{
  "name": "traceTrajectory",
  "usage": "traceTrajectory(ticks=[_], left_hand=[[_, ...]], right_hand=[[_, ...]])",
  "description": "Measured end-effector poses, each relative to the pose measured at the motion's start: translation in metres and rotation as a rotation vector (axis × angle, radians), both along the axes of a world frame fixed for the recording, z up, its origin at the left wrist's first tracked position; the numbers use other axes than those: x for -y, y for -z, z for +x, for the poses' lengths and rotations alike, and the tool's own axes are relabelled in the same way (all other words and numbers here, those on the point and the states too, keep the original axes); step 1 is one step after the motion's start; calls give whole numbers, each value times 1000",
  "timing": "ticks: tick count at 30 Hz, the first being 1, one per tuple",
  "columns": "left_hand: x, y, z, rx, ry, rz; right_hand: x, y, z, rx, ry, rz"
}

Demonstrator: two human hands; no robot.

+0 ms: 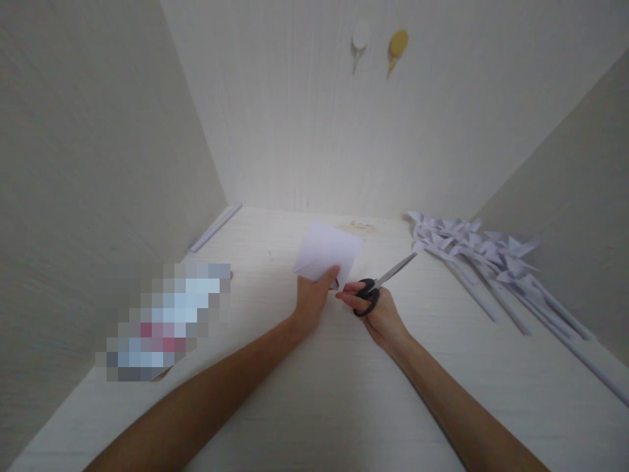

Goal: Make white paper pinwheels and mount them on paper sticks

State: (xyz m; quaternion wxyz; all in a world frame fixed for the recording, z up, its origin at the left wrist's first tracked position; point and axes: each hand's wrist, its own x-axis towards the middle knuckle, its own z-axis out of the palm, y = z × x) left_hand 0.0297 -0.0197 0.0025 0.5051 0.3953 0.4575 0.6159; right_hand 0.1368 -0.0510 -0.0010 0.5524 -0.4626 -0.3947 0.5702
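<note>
Held up over the white table is a square sheet of paper (328, 249), pinched in my left hand (312, 298) along its lower edge. My right hand (381, 313) has its fingers in the black handles of a pair of scissors (390, 272). The scissor blades look closed and point up and to the right, away from the sheet. The fingertips of my right hand are close to the sheet's lower right corner; whether they touch it I cannot tell.
On the right lies a pile of white paper pinwheels (472, 246) on paper sticks. A rolled paper stick (216, 228) rests at the back left. A pixelated object (170, 324) lies on the left. White (361, 36) and yellow (398, 43) hooks are on the back wall.
</note>
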Motion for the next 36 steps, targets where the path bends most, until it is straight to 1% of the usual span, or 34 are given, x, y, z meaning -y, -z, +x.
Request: traceTrajectory(ticks=[3,7,12,21,26,31,36], left_hand=[[1,-1,1,-45,-20,21],[4,-4,3,-91,-21,74],[6,-6,3,-169,-5,135],[8,-7,1,-235,21,166],[10,-8,1,-210,45,124],[11,-7,1,-173,83,125],[11,-7,3,-114,72,114]], right_hand=[[-1,4,-1,21,15,22],[-1,5,-1,109,56,88],[0,1,-3,174,99,87],[1,2,-2,191,87,104],[1,3,-1,147,81,105],[0,5,0,140,77,107],[0,3,0,161,72,120]])
